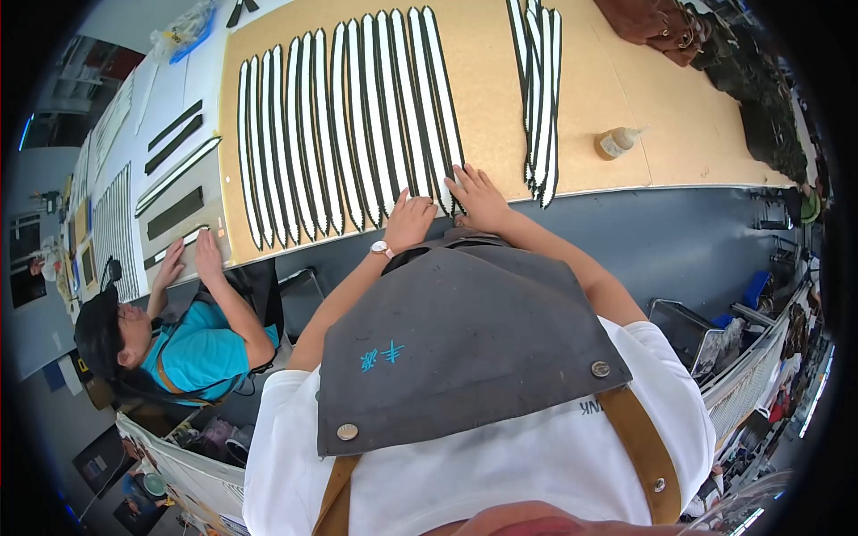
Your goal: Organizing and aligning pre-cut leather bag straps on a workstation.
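Many long black strips with white middles and pointed ends [355,120] lie side by side on the brown board [482,80] of the table. My left hand [410,218], below a wristwatch, rests at the near ends of the strips towards the right of the row. Beside it, my right hand [481,199] lies spread over the near end of the rightmost strip, its fingertips on the strip's edge. Whether either hand pinches a strip cannot be told. A loose, overlapping bundle of similar strips [541,100] is further right, its near ends reaching the table's edge.
A small glue-type bottle [613,143] stands on the right of the board. Brown leather bags [650,27] and dark material [757,107] lie at the far right. On the left, a co-worker [201,342] has both hands on a strip at a grey mat [218,194], near black pieces [174,213].
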### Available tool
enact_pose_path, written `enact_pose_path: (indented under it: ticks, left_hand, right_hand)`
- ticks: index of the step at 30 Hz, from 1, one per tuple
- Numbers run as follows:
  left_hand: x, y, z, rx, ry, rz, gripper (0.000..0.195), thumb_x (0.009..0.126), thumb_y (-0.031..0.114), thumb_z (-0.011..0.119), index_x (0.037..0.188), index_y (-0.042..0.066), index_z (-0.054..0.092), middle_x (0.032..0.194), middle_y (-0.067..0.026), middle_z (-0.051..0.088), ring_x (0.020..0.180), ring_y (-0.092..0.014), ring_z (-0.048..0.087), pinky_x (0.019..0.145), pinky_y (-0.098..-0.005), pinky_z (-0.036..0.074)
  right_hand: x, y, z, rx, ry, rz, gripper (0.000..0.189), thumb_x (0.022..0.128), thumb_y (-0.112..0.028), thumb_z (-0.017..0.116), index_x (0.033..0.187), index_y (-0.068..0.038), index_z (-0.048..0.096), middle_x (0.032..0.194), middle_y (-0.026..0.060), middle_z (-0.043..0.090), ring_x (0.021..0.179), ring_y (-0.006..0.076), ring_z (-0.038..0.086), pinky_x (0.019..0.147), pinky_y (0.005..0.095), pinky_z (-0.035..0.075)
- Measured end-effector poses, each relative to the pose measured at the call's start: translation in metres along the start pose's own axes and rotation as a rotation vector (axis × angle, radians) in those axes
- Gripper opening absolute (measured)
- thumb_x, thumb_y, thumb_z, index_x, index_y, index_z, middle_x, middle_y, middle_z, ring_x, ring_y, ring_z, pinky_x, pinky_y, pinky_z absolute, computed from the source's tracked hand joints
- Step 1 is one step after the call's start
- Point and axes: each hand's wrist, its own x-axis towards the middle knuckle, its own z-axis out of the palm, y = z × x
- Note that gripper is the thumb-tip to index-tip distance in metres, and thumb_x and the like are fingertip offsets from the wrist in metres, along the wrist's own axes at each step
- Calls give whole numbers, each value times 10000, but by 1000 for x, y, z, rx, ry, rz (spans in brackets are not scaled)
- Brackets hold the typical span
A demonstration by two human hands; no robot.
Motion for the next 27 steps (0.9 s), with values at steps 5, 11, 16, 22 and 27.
enact_pose_path:
  ticks: [5, 11, 16, 22, 27]
  left_hand:
    - [1, 3, -4, 2, 4, 3, 315, 749, 137, 672, 1051, 112, 586, 1063, -27, 568, 1057, -181, 552, 1077, -466, 288]
    - [2, 4, -4, 40, -9, -9, 429, 747, 178, 696, 1152, 117, 570, 1138, -28, 553, 1120, -183, 519, 1079, -467, 284]
    - [19, 10, 1, 8, -66, 33, 630, 765, 292, 706, 1317, 105, 464, 1368, -86, 440, 1295, -237, 397, 1081, -485, 269]
    - [23, 11, 14, 61, -94, 9, 717, 819, 384, 627, 1397, 56, 358, 1465, -158, 320, 1362, -296, 295, 1104, -506, 204]
    - [21, 9, 21, 71, -54, 10, 713, 824, 381, 620, 1401, 58, 354, 1470, -159, 314, 1370, -302, 282, 1110, -493, 196]
  right_hand:
    - [2, 6, 0, -22, -4, -33, 856, 729, -274, 745, 1434, -108, 289, 1505, 201, 199, 1393, 370, 198, 1125, 480, 203]
    - [-4, -1, -8, 14, -18, 41, 885, 713, -309, 759, 1431, -92, 290, 1504, 191, 210, 1393, 356, 209, 1121, 480, 215]
    - [-7, 10, 2, 21, 41, 62, 886, 711, -312, 761, 1421, -54, 298, 1503, 185, 214, 1397, 339, 210, 1123, 479, 215]
    - [-3, 10, -1, 2, 19, 56, 858, 725, -273, 743, 1412, -18, 298, 1491, 186, 235, 1395, 327, 213, 1122, 475, 221]
    - [-4, 9, -6, -19, 4, 71, 885, 718, -312, 752, 1415, -17, 293, 1493, 193, 228, 1398, 330, 206, 1126, 473, 211]
